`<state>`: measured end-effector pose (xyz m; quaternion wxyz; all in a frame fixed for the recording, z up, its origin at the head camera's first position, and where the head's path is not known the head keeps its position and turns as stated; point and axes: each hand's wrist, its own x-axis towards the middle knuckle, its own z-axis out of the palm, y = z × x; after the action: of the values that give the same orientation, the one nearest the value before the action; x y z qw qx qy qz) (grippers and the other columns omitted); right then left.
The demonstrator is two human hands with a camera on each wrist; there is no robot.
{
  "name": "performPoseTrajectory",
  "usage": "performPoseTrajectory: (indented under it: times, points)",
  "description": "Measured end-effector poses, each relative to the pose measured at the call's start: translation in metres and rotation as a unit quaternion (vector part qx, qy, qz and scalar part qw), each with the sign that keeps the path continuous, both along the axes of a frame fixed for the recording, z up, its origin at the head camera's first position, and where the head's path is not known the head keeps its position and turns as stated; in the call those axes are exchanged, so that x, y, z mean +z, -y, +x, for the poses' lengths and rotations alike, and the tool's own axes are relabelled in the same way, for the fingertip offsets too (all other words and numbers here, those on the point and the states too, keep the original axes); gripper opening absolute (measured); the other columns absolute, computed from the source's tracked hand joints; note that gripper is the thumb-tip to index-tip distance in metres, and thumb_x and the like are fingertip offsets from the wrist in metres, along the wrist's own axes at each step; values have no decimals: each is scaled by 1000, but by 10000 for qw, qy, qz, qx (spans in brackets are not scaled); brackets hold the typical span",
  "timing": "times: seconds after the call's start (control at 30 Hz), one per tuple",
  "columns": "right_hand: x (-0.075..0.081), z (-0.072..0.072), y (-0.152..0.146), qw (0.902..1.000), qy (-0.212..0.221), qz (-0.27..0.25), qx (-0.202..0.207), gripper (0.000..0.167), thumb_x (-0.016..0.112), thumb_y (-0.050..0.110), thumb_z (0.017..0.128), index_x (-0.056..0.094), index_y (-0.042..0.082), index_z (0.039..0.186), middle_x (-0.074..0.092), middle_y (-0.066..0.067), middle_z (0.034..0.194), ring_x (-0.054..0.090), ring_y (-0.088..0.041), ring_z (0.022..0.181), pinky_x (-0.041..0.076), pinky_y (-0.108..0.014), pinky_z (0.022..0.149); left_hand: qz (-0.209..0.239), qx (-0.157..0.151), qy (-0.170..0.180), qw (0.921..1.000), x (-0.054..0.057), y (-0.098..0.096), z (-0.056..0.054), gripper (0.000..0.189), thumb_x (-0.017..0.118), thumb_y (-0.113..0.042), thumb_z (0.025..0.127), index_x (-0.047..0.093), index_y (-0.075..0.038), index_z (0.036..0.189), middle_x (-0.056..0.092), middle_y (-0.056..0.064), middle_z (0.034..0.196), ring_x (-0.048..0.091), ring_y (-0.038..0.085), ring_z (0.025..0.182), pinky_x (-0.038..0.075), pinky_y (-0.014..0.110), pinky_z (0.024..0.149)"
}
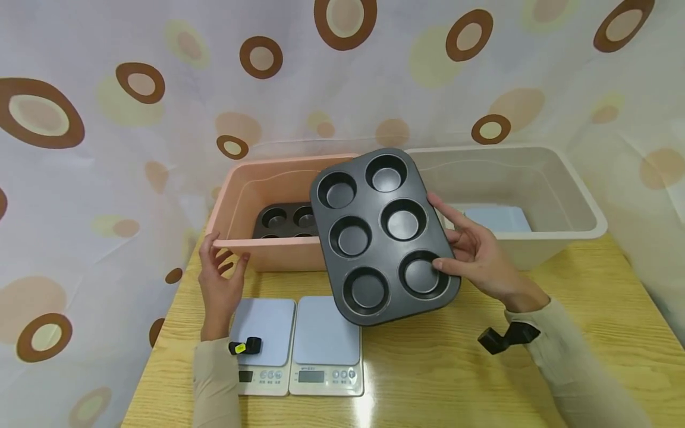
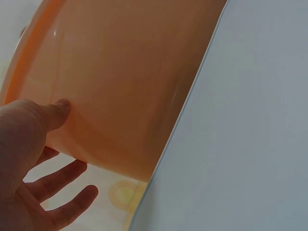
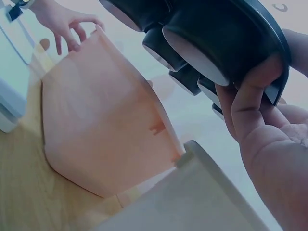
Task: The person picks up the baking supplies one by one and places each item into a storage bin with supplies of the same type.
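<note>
My right hand (image 1: 478, 255) grips a dark six-cup muffin tin (image 1: 377, 229) by its right edge, thumb on the top face and fingers beneath. The tin is raised and tilted, cups facing the head camera. Its underside (image 3: 207, 43) shows in the right wrist view. At the front left corner of a pink plastic bin (image 1: 286, 254), my left hand (image 1: 222, 285) holds the rim. The left thumb (image 2: 57, 114) presses against the bin's outer wall. Inside the bin lies another dark muffin tin (image 1: 285, 219), partly hidden by the front wall and the raised tin.
A beige bin (image 1: 556, 178) stands to the right, a pale blue flat item (image 1: 497, 219) inside it. Two kitchen scales (image 1: 262, 333) lie side by side in front of the pink bin on the wooden table (image 1: 428, 368). A patterned cloth (image 1: 342, 89) hangs behind.
</note>
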<state>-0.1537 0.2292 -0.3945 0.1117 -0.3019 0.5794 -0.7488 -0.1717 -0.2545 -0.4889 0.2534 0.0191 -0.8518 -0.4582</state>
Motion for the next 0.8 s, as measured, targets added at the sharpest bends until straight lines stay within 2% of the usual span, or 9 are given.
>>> performPoseTrajectory:
  times: [0.17, 0.27, 0.37, 0.57, 0.8]
  points:
    - [15, -15, 2, 9984, 265, 465, -172, 104, 62, -23, 96, 17, 24, 177, 76, -3, 141, 81, -20, 116, 67, -34, 91, -65, 32, -70, 9999, 0, 0, -2, 77, 77, -10, 102, 34, -23, 164, 52, 18, 166, 68, 44, 135, 56, 52, 103]
    - [23, -26, 5, 9978, 352, 551, -128, 104, 63, -21, 98, 18, 28, 177, 76, -3, 140, 81, -21, 117, 67, -34, 92, -53, 55, -49, 10000, 0, -1, -2, 76, 77, -10, 102, 35, -23, 164, 52, 18, 166, 68, 44, 134, 57, 51, 102]
    - [30, -37, 10, 9977, 426, 514, -61, 103, 63, -20, 98, 19, 30, 177, 78, -5, 136, 82, -22, 114, 67, -34, 92, -27, 41, -18, 10000, -1, -2, -1, 77, 78, -10, 102, 35, -22, 164, 52, 18, 166, 68, 44, 135, 57, 54, 103]
    - [38, -57, 24, 9981, 564, 249, 11, 99, 61, -19, 100, 22, 30, 176, 76, -6, 140, 82, -21, 112, 67, -36, 91, 38, 108, 27, 9999, -1, -1, -1, 76, 77, -11, 102, 35, -23, 164, 53, 17, 166, 68, 43, 135, 56, 52, 103]
    - [45, -80, 41, 9968, 794, -123, 32, 91, 58, -19, 101, 27, 22, 175, 76, -8, 139, 81, -21, 111, 68, -37, 89, 93, 82, 18, 9999, 0, -2, 1, 76, 77, -11, 102, 35, -23, 164, 53, 18, 166, 67, 44, 135, 56, 60, 105]
